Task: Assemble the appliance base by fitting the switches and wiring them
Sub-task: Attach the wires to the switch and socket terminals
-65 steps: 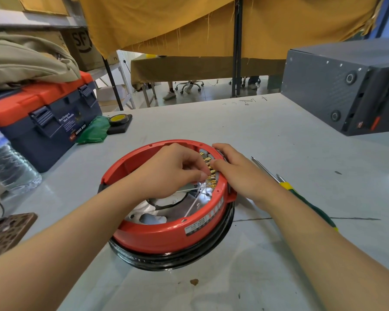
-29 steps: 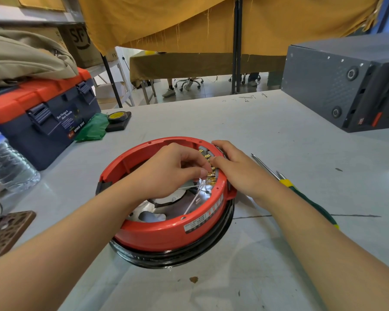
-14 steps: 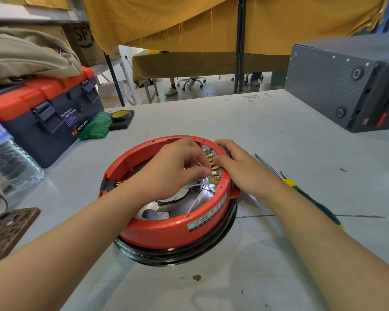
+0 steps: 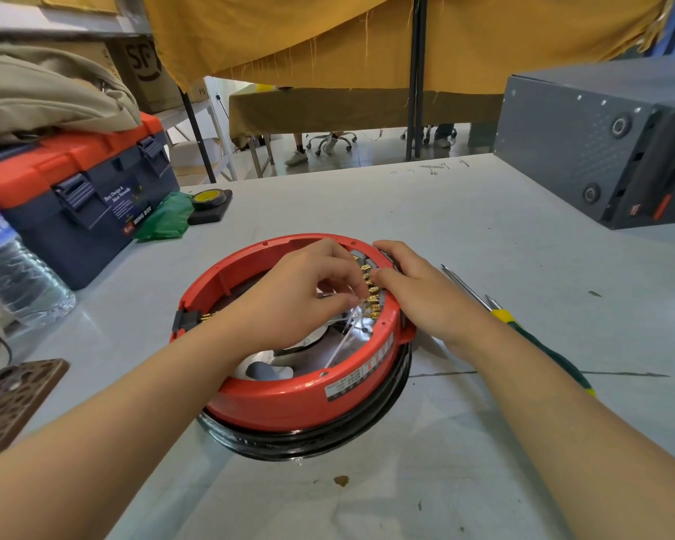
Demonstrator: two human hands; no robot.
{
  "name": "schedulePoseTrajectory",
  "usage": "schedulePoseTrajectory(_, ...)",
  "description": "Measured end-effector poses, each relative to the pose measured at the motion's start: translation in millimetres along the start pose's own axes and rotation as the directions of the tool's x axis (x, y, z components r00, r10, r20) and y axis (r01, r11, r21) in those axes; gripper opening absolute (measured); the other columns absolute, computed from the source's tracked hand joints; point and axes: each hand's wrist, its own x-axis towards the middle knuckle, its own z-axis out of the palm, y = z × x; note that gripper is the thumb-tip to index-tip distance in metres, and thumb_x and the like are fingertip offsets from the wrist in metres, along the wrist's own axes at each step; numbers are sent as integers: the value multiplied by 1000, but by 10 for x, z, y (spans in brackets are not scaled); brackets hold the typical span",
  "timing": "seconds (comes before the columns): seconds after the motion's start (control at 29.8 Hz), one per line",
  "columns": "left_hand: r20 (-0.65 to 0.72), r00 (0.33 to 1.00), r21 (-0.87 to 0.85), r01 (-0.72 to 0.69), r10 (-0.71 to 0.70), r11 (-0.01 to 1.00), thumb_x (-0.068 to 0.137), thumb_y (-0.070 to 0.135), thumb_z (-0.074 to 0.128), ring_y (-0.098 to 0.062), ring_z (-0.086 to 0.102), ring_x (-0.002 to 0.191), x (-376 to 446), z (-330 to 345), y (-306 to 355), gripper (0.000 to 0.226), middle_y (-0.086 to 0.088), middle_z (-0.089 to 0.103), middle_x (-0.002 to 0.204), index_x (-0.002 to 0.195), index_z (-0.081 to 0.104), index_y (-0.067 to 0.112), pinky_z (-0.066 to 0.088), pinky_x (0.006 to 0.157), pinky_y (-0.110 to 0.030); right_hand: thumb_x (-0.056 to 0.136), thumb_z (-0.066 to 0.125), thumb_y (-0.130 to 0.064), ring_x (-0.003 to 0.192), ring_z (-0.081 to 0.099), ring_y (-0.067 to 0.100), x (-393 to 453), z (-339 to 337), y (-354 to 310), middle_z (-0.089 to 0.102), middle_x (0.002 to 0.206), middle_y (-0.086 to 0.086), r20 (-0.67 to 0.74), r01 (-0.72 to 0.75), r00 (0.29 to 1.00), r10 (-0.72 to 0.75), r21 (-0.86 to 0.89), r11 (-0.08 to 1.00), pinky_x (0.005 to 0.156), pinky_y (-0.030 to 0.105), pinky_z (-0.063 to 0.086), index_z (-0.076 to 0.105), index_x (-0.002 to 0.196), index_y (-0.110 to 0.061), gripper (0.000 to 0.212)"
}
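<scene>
We find the red base (image 4: 289,399) upside down on the grey table (image 4: 464,235). The left hand (image 4: 301,294) reaches inside it, fingers curled, pinching a thin white wire (image 4: 341,341) at the brass terminals (image 4: 371,294). The right hand (image 4: 417,294) grips the base's rim beside them.

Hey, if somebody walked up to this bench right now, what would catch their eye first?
Probably the round red appliance base at the middle of the grey table, with both hands working at the brass terminals inside its right rim. Next, the orange-lidded toolbox at the left, and the green-handled screwdriver lying beside the right forearm.
</scene>
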Motion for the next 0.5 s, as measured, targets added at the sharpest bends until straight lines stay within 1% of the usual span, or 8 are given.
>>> schedulePoseTrajectory(0.1, -23, 1000, 13, 1, 0, 1000, 84, 7, 66, -9, 57, 89, 5, 11, -3, 11, 2, 57, 101, 85, 71, 18, 44, 78, -16, 97, 43, -31, 85, 64, 8, 1, 1, 0, 62, 102, -10, -2, 0, 1000, 0, -7, 1000, 69, 23, 50, 41, 134, -34, 37)
schedulePoseTrajectory(0.2, -41, 999, 29, -2, 3, 1000, 84, 8, 67, -9, 57, 89, 8, 24, -18, 11, 4, 57, 99, 84, 72, 18, 43, 78, -16, 96, 44, -31, 85, 65, 7, -1, 4, -1, 62, 102, -9, -3, -2, 1000, 2, -5, 1000, 69, 23, 50, 41, 134, -34, 38)
schedulePoseTrajectory(0.34, -69, 997, 67, -22, 27, 997, 84, 9, 67, -8, 55, 89, 7, 34, -30, 10, 4, 57, 98, 84, 72, 18, 41, 76, -12, 96, 43, -32, 81, 65, 6, 6, 14, 7, 63, 103, -7, -1, -17, 1000, 17, 16, 1000, 62, 20, 48, 40, 135, -35, 39)
schedulePoseTrajectory(0.37, -69, 997, 74, -26, 31, 997, 84, 10, 67, -8, 55, 89, 9, 37, -31, 10, 4, 57, 98, 84, 72, 18, 40, 76, -12, 96, 43, -31, 75, 65, 3, 9, 21, 12, 63, 100, -8, -1, -24, 1000, 24, 27, 999, 59, 18, 47, 39, 135, -35, 39)
schedulePoseTrajectory(0.44, -67, 997, 89, -32, 38, 996, 85, 10, 66, -9, 55, 89, 11, 39, -34, 10, 3, 57, 99, 85, 73, 17, 40, 76, -12, 97, 42, -29, 58, 61, -5, 9, 38, 17, 61, 89, -8, 10, -42, 999, 42, 64, 997, 47, 12, 43, 38, 136, -34, 40)
schedulePoseTrajectory(0.5, -73, 996, 99, -40, 48, 994, 84, 9, 66, -9, 54, 89, 11, 38, -36, 10, 3, 57, 99, 85, 73, 17, 40, 76, -12, 98, 41, -26, 47, 57, -6, 5, 48, 20, 55, 77, -8, 29, -64, 998, 61, 120, 991, 40, 10, 40, 36, 138, -33, 41)
